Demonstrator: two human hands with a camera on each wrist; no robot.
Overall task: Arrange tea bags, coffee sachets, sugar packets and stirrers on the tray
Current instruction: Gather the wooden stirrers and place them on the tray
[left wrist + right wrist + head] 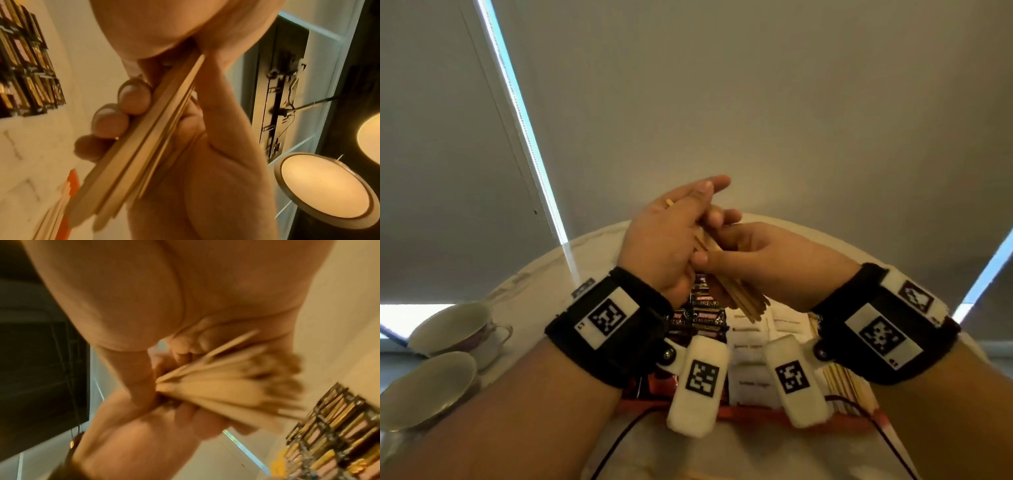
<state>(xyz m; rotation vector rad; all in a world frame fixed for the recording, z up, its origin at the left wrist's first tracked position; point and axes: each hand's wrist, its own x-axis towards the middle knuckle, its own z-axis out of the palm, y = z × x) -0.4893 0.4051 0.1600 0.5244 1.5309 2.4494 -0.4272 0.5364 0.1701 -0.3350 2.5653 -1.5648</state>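
head: worn high, looks forward and down past both wristbands at the left hand (671, 236) and right hand (767, 260), raised over the tray (756, 416); wall fills the upper frame.
left wrist: looks along the palm, very near the stirrers (148, 129); cups (324, 186) at right.
right wrist: looks along the hand, very close, blurred; stirrers fan toward lens.
shared: all three show the stirrers; all three catch the coffee sachets (703, 313).
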